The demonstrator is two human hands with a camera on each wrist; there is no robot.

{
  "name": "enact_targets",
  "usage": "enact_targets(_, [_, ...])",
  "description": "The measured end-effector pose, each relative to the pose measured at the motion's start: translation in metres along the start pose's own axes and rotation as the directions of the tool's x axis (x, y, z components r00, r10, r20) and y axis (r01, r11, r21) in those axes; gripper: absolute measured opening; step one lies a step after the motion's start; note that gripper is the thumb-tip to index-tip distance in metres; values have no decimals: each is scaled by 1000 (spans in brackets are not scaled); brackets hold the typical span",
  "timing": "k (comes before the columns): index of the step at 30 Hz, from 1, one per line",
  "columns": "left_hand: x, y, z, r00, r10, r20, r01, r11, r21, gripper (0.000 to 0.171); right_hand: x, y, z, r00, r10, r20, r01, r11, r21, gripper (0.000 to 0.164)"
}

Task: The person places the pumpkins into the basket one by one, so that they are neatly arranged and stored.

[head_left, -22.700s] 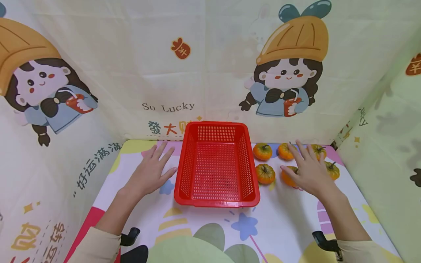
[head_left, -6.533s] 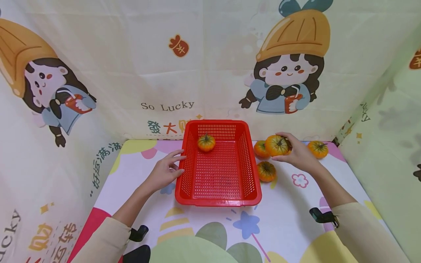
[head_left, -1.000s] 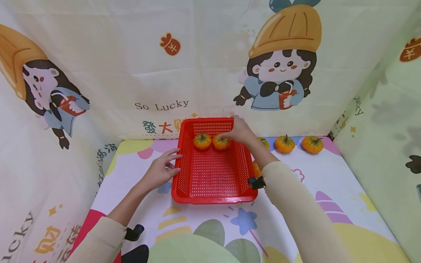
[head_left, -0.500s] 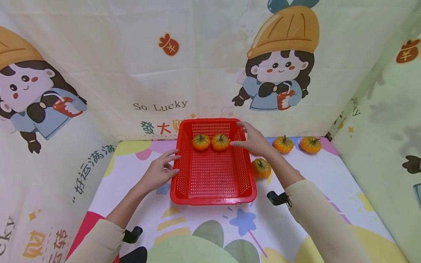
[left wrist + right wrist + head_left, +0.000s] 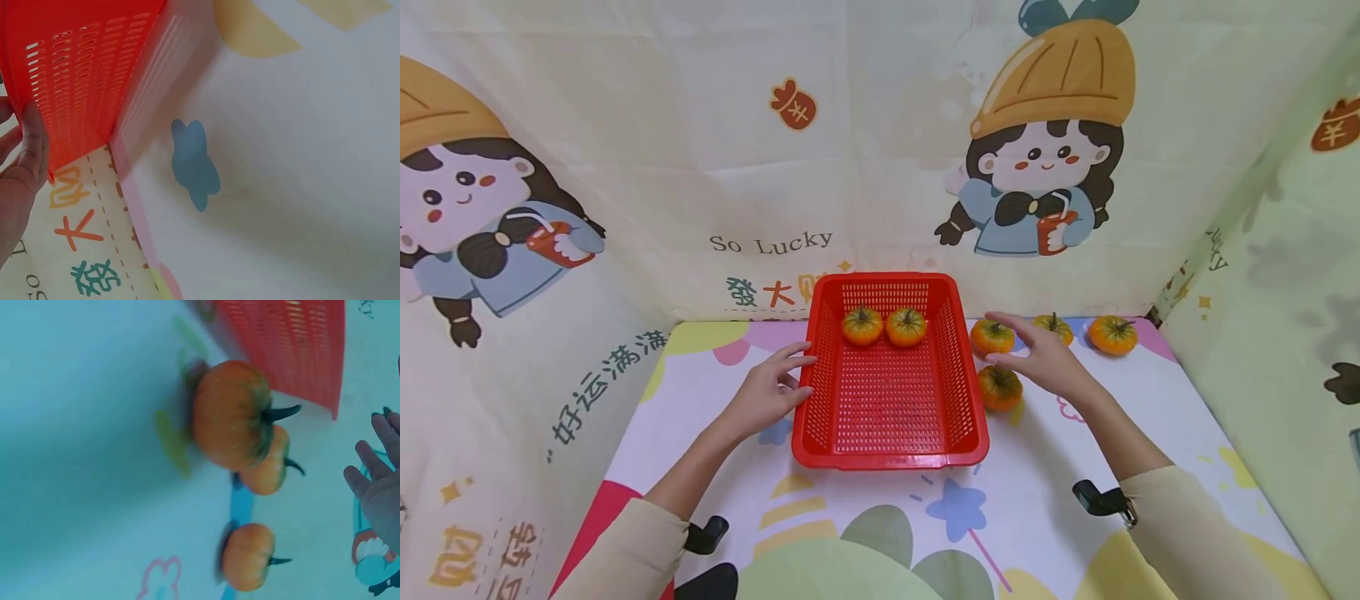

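Head view: the red basket (image 5: 891, 461) is pinched at its 9 o'clock rim by the left hand (image 5: 766, 397), likely for steadiness. 1 pumpkin (image 5: 1000, 389) is placed at 3 o'clock; beyond, the empty right hand (image 5: 1042, 359) is spread. 2 pumpkins (image 5: 862, 327) are set inside at 12 o'clock, perhaps for tidiness, 3 pumpkins (image 5: 1113, 336) outside toward 2 o'clock.

Head view faces down; closer wrist views share its basket (image 5: 891, 461).
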State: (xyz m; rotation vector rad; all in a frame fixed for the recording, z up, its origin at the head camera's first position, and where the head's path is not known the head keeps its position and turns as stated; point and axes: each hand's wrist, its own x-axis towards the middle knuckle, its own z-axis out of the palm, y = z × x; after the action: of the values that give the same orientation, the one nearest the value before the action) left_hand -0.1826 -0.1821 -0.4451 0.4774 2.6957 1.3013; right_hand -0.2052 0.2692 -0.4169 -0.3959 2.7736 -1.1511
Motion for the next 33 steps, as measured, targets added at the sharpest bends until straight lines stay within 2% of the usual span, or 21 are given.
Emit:
enact_targets(8, [1, 0, 0, 1000, 8, 4, -8, 1000, -30, 53, -16, 37, 13, 999, -13, 46, 12, 1000, 26, 84])
enact_targets(15, [0, 0, 0, 1000, -6, 3, 6, 1000, -30, 54, -20, 65, 33, 998, 11, 66, -11, 1000, -3, 94])
enact_targets(18, [0, 0, 0, 1000, -5, 5, 5, 1000, -29, 54, -20, 73, 40, 998, 13, 62, -14, 1000, 17, 97])
enact_targets(24, [0, -1, 1, 1000, -1, 3, 1, 1000, -27, 54, -21, 81, 47, 997, 22, 70, -26, 997, 67, 99])
enact_targets(33, [2, -2, 1, 1000, 3, -3, -3, 999, -42, 53, -19, 81, 51, 996, 20, 81, -26, 997, 68, 92])
